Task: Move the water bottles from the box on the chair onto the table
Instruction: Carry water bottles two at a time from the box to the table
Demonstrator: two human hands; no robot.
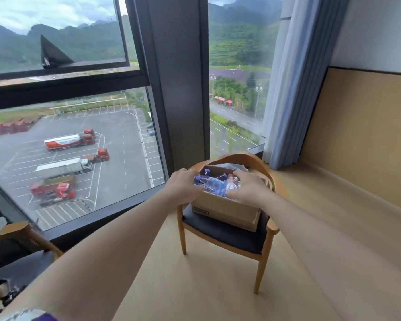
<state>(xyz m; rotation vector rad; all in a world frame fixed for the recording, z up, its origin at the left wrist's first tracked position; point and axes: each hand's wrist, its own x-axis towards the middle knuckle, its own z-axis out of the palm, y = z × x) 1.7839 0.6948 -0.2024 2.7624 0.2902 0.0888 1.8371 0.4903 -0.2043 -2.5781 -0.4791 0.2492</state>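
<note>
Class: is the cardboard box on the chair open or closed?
Open. The cardboard box shows bottles through its top, and both hands reach into it.

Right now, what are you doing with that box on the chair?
A person reaches both hands into a cardboard box that sits on a wooden chair by the window. The left hand and the right hand are closing on the water bottles inside. No bottle is out of the box yet.

Bottles (214, 184) in box (225, 210) on chair (227, 235)
</note>
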